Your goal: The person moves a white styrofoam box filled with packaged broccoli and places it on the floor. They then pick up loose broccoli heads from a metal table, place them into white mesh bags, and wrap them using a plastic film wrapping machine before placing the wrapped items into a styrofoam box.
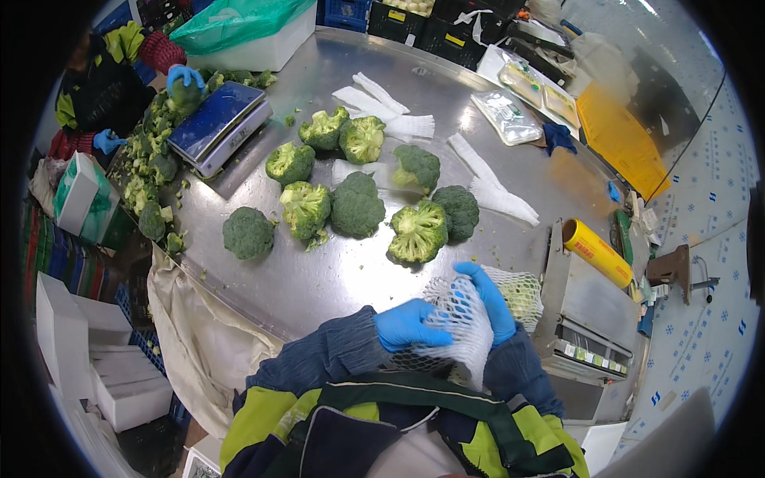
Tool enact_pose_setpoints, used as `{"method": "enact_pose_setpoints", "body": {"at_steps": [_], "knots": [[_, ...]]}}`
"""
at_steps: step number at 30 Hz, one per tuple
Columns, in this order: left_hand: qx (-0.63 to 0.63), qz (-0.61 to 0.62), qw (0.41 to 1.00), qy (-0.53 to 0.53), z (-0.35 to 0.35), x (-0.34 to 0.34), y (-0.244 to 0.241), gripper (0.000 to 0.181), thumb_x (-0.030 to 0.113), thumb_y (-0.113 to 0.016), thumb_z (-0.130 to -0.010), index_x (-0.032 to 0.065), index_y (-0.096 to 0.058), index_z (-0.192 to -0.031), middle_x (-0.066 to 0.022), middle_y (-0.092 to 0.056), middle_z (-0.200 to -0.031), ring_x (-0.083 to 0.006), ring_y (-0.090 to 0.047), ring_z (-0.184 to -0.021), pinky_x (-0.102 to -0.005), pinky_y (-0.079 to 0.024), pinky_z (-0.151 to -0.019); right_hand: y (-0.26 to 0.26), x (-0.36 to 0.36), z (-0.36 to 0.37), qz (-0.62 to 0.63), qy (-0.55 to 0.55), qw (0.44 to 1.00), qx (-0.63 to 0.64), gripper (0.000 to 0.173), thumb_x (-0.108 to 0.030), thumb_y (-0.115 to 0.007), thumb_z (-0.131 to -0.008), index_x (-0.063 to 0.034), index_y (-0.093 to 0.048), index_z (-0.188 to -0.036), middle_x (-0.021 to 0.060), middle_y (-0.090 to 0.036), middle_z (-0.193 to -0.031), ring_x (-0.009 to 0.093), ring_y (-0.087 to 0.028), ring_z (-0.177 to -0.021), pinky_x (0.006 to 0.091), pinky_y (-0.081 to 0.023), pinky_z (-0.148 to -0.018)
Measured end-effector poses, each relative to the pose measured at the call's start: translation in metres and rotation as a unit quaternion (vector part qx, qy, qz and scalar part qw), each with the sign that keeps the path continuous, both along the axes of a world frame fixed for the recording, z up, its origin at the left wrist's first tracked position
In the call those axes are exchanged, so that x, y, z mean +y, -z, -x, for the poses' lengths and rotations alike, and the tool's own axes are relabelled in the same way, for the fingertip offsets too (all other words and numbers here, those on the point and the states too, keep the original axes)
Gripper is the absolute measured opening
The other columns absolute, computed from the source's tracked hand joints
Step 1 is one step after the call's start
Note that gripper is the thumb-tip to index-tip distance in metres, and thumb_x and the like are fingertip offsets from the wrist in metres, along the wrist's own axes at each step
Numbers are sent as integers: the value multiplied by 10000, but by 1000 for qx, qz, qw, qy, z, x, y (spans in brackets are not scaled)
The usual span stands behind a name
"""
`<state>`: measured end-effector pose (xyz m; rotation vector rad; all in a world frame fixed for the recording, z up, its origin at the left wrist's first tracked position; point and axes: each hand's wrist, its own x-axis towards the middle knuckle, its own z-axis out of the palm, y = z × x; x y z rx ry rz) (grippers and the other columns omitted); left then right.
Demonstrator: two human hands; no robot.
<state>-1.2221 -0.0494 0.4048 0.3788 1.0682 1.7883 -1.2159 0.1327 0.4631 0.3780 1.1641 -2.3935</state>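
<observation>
Both my hands wear blue gloves and are close to my body at the table's near edge. My left hand pinches one side of a white foam net sleeve, and my right hand grips its other side, fingers partly inside the mesh. Whether anything sits inside this net, I cannot tell. Just right of my right hand lies a pale green broccoli head in a foam net. Bare broccoli heads spread beyond my hands, the nearest a cut-side-up head beside a dark green crown.
More foam sleeves lie flat on the steel table. A wrapping machine with a yellow film roll borders the right. At left, a scale stands by piled broccoli; another person's gloved hand holds one head.
</observation>
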Motion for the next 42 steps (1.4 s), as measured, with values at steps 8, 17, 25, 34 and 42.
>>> {"method": "enact_pose_setpoints", "body": {"at_steps": [8,17,25,34,42], "knots": [[58,-83,937,-335,58,-15,-34,318,121,-597,-801,1,-483,-1073,-92,-597,-935,-179,-593,-871,-287,-482,-755,14,54,67,-539,170,747,351,240,-55,-576,-721,-27,-581,-959,49,-614,-787,141,-569,-692,287,-449,-618],[333,500,736,-312,120,1,96,629,442,-514,-824,-35,-386,-1214,-271,-547,-1025,-357,-551,-942,-386,-428,-823,196,38,157,-231,8,972,45,282,-239,-445,-871,-39,-577,-1020,88,-623,-872,197,-596,-754,325,-486,-681],[-72,-15,895,-440,133,-1,105,360,263,-502,-862,-4,-523,-1104,-75,-587,-973,-158,-575,-828,-280,-465,-740,128,26,118,-197,39,979,-11,321,-382,-450,-875,-111,-556,-1010,15,-596,-817,136,-564,-593,253,-452,-476],[-220,-139,888,-378,78,-15,2,365,259,-412,-848,-4,-518,-1078,-156,-577,-1051,-277,-571,-928,-399,-447,-864,31,26,50,-176,98,970,134,236,-154,-444,-840,-5,-575,-967,68,-612,-918,153,-588,-815,265,-465,-730],[-208,-386,891,-121,65,7,117,309,197,-434,-841,4,-554,-1050,-132,-605,-1006,-220,-585,-902,-382,-467,-851,-5,-1,35,-115,-74,985,102,331,-136,-509,-770,39,-585,-1041,82,-633,-802,86,-561,-622,190,-442,-546]]}}
